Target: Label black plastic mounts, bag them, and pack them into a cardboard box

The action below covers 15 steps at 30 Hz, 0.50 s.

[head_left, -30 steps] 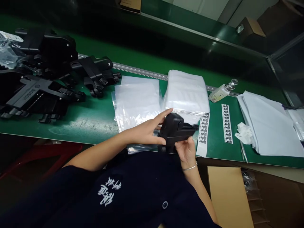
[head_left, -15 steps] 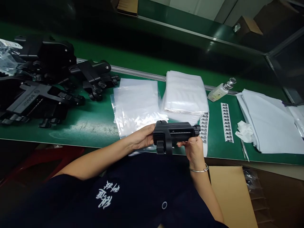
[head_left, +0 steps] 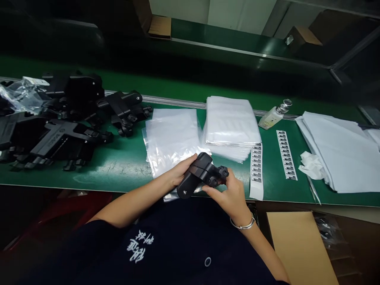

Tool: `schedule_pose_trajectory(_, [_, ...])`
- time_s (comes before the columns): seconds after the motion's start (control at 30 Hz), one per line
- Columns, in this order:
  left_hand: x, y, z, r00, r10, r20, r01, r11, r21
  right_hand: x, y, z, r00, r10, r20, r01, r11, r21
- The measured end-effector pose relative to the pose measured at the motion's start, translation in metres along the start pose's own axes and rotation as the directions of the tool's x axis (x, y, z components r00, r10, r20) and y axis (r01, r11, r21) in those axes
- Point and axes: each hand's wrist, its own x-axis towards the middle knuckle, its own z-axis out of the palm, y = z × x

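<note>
Bag stack (head_left: 233, 122) behind device (head_left: 198, 172), between loose bags (head_left: 172, 132) and bottle (head_left: 270, 118)

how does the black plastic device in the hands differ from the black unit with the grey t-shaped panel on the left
The black plastic device is held by the left hand and right hand; the grey-panelled black unit lies on the green table. The device's visible faces are mostly black, while the unit shows grey on top. Both have small protruding black parts.
</note>
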Motion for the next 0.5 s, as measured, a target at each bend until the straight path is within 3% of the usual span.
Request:
schedule_pose_trajectory(0.1, [-0.003,0.003,0.005,0.999,0.006,-0.034,-0.005,1.0,0.003,0.001,0.0,-0.001,0.999,-0.027,0.038,0.027,1.0,0.012])
schedule_pose_trajectory(0.2, [-0.008,0.012,-0.001,0.984,0.115,-0.134,-0.101,0.989,0.109,0.002,0.021,-0.026,0.996,-0.037,0.086,0.029,0.995,0.099])
schedule_pose_trajectory(0.27, [-0.009,0.021,-0.011,0.944,0.284,-0.169,-0.221,0.922,0.319,-0.001,0.044,-0.055,0.997,0.049,-0.061,-0.048,0.999,0.009])
schedule_pose_trajectory(0.33, [-0.007,0.031,-0.023,0.865,0.484,-0.132,-0.325,0.741,0.588,-0.008,0.069,-0.085,0.931,0.195,-0.309,-0.277,0.929,-0.245])
schedule_pose_trajectory(0.37, [-0.005,0.035,-0.028,0.821,0.563,-0.096,-0.342,0.619,0.707,-0.013,0.081,-0.097,0.881,0.252,-0.401,-0.407,0.836,-0.368])
schedule_pose_trajectory(0.43, [-0.004,0.041,-0.034,0.741,0.671,-0.036,-0.295,0.373,0.88,-0.022,0.098,-0.108,0.828,0.324,-0.458,-0.548,0.638,-0.541])
schedule_pose_trajectory(0.5, [-0.006,0.043,-0.031,0.652,0.757,0.036,-0.201,0.127,0.971,-0.026,0.107,-0.104,0.828,0.355,-0.434,-0.561,0.543,-0.625])
